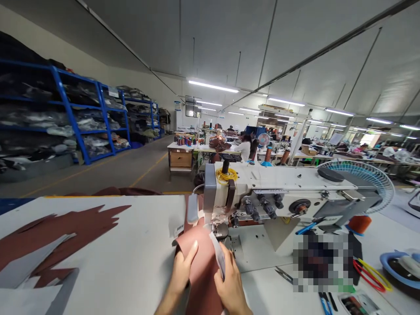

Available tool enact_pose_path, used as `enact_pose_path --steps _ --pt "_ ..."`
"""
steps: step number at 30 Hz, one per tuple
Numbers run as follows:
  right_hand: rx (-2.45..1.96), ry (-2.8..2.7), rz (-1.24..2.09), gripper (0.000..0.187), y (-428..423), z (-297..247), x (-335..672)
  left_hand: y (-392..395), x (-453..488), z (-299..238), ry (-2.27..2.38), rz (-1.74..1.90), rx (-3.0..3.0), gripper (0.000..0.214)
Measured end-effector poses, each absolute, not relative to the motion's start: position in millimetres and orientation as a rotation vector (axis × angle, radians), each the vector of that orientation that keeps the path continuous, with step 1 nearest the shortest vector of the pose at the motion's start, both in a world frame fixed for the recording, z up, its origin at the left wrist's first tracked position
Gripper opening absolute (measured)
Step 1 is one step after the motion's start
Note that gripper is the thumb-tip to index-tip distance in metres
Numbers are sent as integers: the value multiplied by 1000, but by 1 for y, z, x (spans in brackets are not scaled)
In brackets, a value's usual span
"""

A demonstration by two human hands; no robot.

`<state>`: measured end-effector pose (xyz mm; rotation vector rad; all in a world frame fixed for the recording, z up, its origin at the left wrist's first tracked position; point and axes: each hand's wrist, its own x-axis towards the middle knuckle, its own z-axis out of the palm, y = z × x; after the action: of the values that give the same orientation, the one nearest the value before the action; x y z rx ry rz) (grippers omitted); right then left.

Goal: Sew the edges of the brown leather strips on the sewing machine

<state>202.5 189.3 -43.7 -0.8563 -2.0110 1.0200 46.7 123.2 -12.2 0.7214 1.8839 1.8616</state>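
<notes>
Head view: my left hand point(181, 280) grasps the pink leather panel point(201, 280), and my right hand point(232, 288) pinches a white strip point(218, 254) against it, just in front of the sewing machine point(272, 186).

From my remote view, a white sewing table point(259, 293) carries a sewing machine point(278, 192). To its right lie small steel snips point(284, 274), blue-handled scissors point(324, 304), an orange thread spool point(359, 224), red and yellow cord loops point(370, 274) and a blue bowl point(398, 269). On the adjoining white tabletop point(138, 267) to the left lie jagged reddish-brown leather offcuts point(72, 232).
</notes>
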Motion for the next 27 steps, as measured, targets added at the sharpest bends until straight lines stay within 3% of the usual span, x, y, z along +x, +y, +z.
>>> enact_pose_path --steps 5,10,15,21,27 --pt "-733 -1899 1395 36 203 -13 187 147 -15 18 1935 1590 1374 49" --pt "-515 -1642 1692 24 205 4 173 174 -26 22 2003 1569 1579 46" --pt "-624 -1603 1582 34 190 -11 177 169 12 9 2423 1792 1540 32" --pt "-684 -1647 1482 31 192 -19 185 156 40 18 2128 1656 1661 29" --pt "-791 -1818 1288 15 204 -10 179 149 50 14 2065 1626 1705 19"
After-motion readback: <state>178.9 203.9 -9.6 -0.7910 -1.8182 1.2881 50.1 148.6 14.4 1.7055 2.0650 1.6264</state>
